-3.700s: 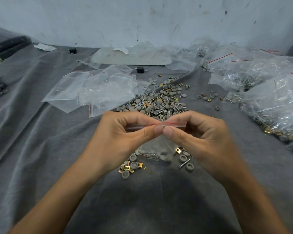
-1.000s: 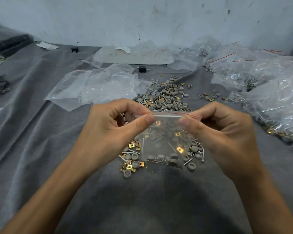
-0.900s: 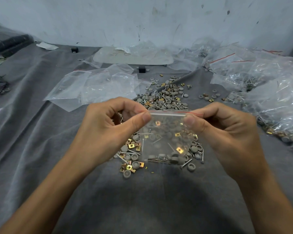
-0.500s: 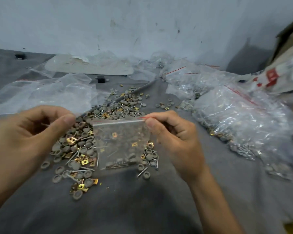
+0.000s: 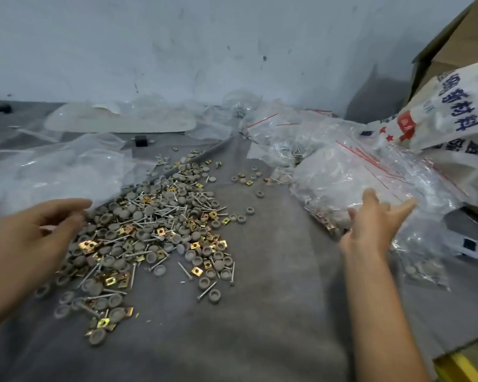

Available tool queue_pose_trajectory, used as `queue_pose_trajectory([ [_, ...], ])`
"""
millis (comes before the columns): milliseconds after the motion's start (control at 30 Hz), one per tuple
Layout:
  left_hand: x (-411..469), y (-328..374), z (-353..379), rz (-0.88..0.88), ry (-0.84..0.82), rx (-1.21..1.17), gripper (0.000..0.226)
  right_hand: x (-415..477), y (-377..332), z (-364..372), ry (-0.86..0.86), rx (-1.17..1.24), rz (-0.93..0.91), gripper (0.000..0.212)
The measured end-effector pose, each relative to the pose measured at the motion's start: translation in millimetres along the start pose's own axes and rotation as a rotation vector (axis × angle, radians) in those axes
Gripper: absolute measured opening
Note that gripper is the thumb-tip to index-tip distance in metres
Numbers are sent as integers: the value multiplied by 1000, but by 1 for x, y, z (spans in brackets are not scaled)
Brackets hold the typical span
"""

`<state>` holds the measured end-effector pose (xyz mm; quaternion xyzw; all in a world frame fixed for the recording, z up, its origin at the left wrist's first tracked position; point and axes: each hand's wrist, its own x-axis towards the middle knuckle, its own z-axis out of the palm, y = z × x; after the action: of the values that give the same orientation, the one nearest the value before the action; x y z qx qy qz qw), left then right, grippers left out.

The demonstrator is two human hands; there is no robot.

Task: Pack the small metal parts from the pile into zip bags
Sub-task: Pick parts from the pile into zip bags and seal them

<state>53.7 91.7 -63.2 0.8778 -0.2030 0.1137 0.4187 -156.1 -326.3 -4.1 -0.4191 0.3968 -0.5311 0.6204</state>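
On grey cloth, left hand loosely curled, empty, over the pile of small metal parts; right hand, fingers straight and spread, at the heap of filled zip bags; farther back left, empty zip bags

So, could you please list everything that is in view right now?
small metal parts: one loose pile, grey caps, gold clips, silver screws, on the cloth left of centre
empty zip bags: several, clear, far left beside the pile
filled zip bags: one heap, clear with red strips, on the right
cloth: one, grey, under everything
printed sack: one, white with blue and red print, far right
cardboard box: one, brown, upper right corner
small block: one, black, behind the pile
left hand: one, fingers relaxed and holding nothing, over the pile's left edge
right hand: one, fingers straight, reaching to the filled zip bags
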Motion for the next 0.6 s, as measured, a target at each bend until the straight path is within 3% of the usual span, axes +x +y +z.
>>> queue_pose_trajectory([
  [67,8,19,0,-7,8,214,43,-3,5,4,-94,-46,3,84],
  [133,15,25,-5,-62,-117,387,53,-17,11,14,-236,-118,0,72],
  [200,20,30,-8,-212,-253,448,56,-33,18,24,-394,-232,-38,57],
  [267,21,25,-8,-223,-290,453,45,-46,25,32,-553,-332,-93,47],
  [367,23,21,-9,-88,-116,425,23,-62,29,40,-725,-398,-141,37],
  [600,26,27,-12,-4,124,206,12,-82,39,40,-918,-442,-208,23],
])
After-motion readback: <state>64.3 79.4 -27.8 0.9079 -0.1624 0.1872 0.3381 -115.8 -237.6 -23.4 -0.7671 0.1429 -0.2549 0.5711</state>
